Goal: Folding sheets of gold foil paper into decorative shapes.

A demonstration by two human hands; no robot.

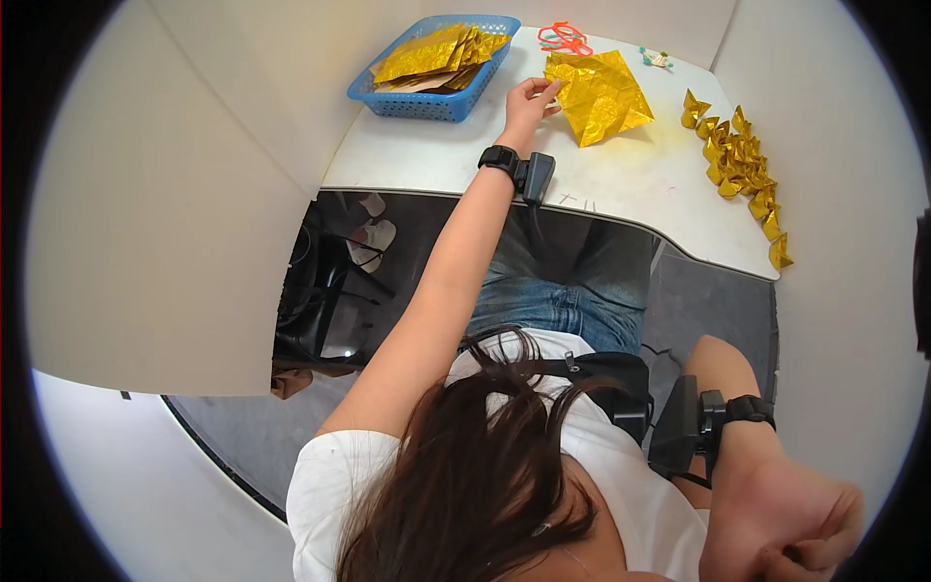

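Note:
My left hand (529, 97) reaches forward over the white table (621, 189) and pinches the left corner of a crinkled gold foil sheet (599, 92) lying flat there. A black wrist device is strapped on that arm. My right hand (800, 529) is close to the camera at the lower right, curled into a fist with nothing visible in it, also with a black wrist device. It is far from the table.
A blue plastic basket (388, 92) with several gold sheets stands at the table's back left. Red scissors (564, 39) lie behind the sheet. A row of folded gold pieces (737, 160) runs along the right edge. White partition walls enclose the table.

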